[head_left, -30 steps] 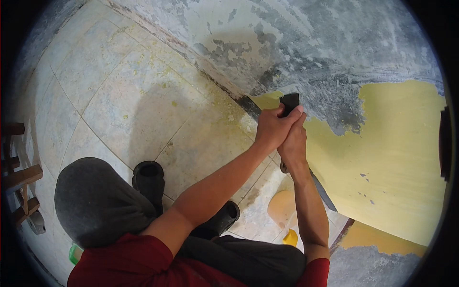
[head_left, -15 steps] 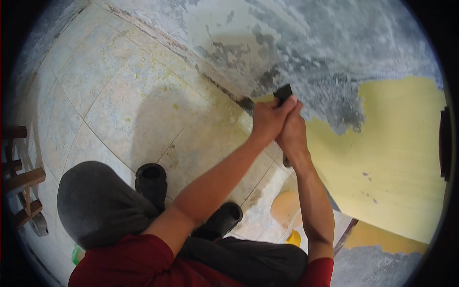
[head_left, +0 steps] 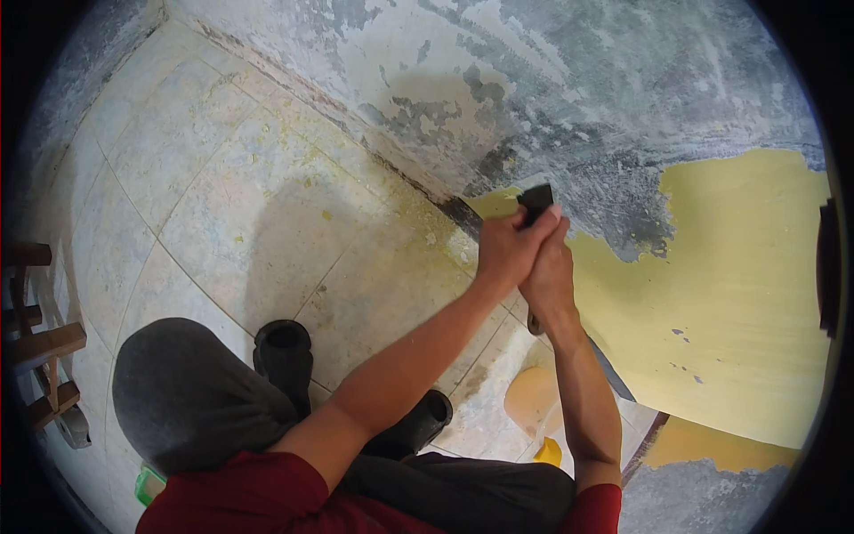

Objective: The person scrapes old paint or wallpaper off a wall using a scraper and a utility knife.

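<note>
Both my hands are wrapped around a scraper (head_left: pixel 536 198) with a dark, flat blade. My left hand (head_left: pixel 503 251) grips it near the blade, thumb along the tool. Pressed against it on the right, my right hand (head_left: pixel 548 278) is closed around the handle, whose end shows below the wrist. The blade lies at the lower wall, by the border between yellow paint (head_left: pixel 729 294) and bare grey plaster (head_left: pixel 640 116). My fingers hide most of the handle, and the blade's exact contact with the wall is hard to see.
Yellow flakes lie scattered over the floor tiles (head_left: pixel 213 169) along the wall base. Near my right forearm are a round orange object (head_left: pixel 530 400) and a small yellow one (head_left: pixel 549 452). A wooden frame (head_left: pixel 44 347) stands at far left; a green-rimmed container (head_left: pixel 147 485) is low left.
My hands and the scraper have moved a little down and to the right along the wall. Both hands keep their grip. The whole view has shifted slightly.
</note>
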A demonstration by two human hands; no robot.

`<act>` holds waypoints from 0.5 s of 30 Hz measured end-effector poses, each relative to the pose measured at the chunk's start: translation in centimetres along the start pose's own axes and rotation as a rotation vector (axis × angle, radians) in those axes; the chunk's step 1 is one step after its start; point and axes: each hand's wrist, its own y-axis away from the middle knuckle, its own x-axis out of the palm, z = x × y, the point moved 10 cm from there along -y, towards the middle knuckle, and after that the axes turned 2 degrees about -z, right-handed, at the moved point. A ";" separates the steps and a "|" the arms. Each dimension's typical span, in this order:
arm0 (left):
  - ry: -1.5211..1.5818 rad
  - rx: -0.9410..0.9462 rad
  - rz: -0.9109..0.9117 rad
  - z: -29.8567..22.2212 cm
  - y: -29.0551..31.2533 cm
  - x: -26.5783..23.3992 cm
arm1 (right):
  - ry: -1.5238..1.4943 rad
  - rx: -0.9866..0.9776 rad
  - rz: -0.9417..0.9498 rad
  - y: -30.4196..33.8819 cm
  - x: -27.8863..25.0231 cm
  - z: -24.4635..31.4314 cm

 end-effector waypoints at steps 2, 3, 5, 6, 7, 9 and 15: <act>0.058 -0.012 -0.031 0.5 0.3 0.0 | 0.022 0.018 0.003 0.9 -0.5 -0.5; 0.136 -0.027 -0.008 0.8 0.6 0.0 | 0.033 0.027 0.004 1.4 -0.8 -0.7; 0.153 -0.011 0.010 0.5 0.6 -0.2 | 0.031 0.017 -0.004 1.0 -0.5 -0.3; 0.151 -0.003 0.010 0.7 0.8 -0.1 | 0.031 0.012 -0.008 0.7 -0.3 -0.1; 0.035 0.040 0.017 0.4 1.0 0.3 | 0.030 0.003 -0.006 0.4 -0.2 0.2; -0.020 0.009 0.024 0.8 0.3 0.2 | 0.028 -0.016 0.000 -0.2 0.2 0.8; 0.065 -0.019 0.063 1.1 1.1 0.4 | 0.066 0.008 -0.004 0.5 0.0 0.4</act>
